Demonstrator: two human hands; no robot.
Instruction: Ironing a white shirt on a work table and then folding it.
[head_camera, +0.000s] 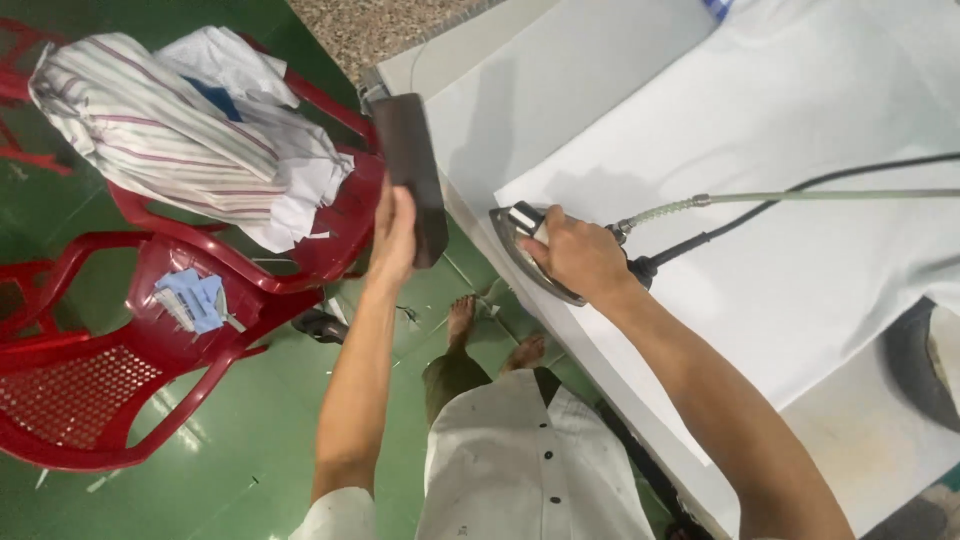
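My right hand (582, 258) grips the handle of a steam iron (522, 232) that rests on a white garment (780, 200) spread over the ironing table (470, 70). A pale steam hose (800, 197) and a black cord (800, 190) run from the iron to the right. My left hand (393, 232) holds a dark flat rectangular block (413, 170) upright beside the table's left edge, above the floor.
Red plastic chairs (110, 370) stand on the green floor at left. One holds a heap of striped and white clothes (190, 130), another a small blue-and-white item (192, 298). My bare feet (490, 335) show by the table edge. A dark round object (915, 370) sits at the right.
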